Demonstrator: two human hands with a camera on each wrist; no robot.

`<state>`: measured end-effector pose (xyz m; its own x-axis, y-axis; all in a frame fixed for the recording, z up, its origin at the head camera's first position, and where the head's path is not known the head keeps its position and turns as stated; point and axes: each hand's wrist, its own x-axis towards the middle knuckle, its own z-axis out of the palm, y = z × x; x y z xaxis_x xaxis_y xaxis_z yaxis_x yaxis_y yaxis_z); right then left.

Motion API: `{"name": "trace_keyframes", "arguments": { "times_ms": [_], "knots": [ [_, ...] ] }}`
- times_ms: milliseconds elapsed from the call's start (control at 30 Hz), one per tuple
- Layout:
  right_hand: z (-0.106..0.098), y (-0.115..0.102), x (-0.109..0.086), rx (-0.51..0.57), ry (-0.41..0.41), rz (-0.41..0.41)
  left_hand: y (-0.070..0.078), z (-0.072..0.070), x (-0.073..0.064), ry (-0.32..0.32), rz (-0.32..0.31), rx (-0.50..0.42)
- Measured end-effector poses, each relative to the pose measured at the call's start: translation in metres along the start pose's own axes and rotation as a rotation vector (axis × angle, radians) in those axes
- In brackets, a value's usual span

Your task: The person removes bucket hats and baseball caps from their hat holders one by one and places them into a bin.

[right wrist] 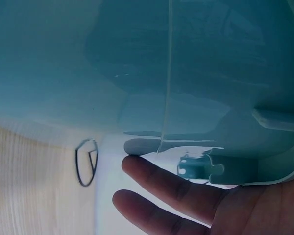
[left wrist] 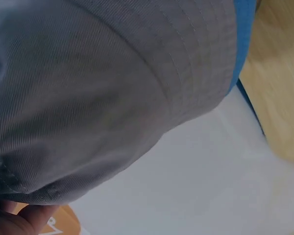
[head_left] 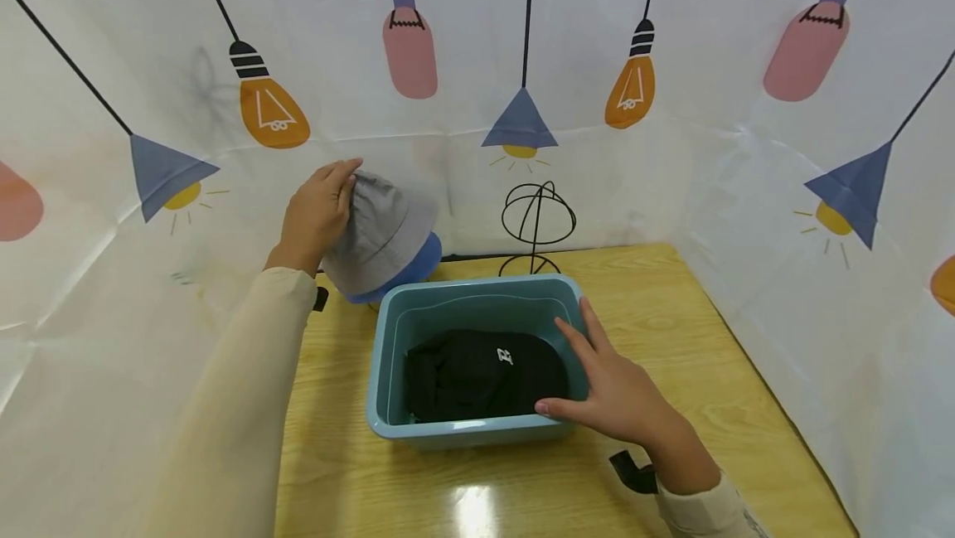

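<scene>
In the head view my left hand (head_left: 319,210) pinches the crown of a grey bucket hat (head_left: 376,227) at the back left. Blue cloth (head_left: 414,264) shows below its brim. The left wrist view shows the hat's grey twill (left wrist: 103,93) close up, with fingertips (left wrist: 36,215) at the crown's edge. My right hand (head_left: 622,389) rests at the right rim of a blue-green plastic bin (head_left: 477,432), its fingers straight and spread. Inside the bin lies a black cap (head_left: 477,376) with a white letter. Two fingers (right wrist: 171,188) lie beside the bin's outer wall (right wrist: 88,73) in the right wrist view.
A black wire stand (head_left: 535,219) with a rounded top stands behind the bin. Beneath everything is a wood-grain table (head_left: 716,405). White sheeting (head_left: 462,32) printed with hanging lamps encloses the back and sides.
</scene>
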<state>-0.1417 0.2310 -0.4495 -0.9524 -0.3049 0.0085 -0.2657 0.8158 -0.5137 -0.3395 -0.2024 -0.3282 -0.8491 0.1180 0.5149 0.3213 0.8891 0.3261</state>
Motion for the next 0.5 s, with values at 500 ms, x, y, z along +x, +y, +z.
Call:
{"name": "trace_keyframes", "arguments": {
  "times_ms": [500],
  "knots": [
    [-0.001, -0.001, 0.000, 0.006, -0.004, 0.002, 0.005, -0.015, 0.005, 0.064, 0.070, 0.015]
  ]
}}
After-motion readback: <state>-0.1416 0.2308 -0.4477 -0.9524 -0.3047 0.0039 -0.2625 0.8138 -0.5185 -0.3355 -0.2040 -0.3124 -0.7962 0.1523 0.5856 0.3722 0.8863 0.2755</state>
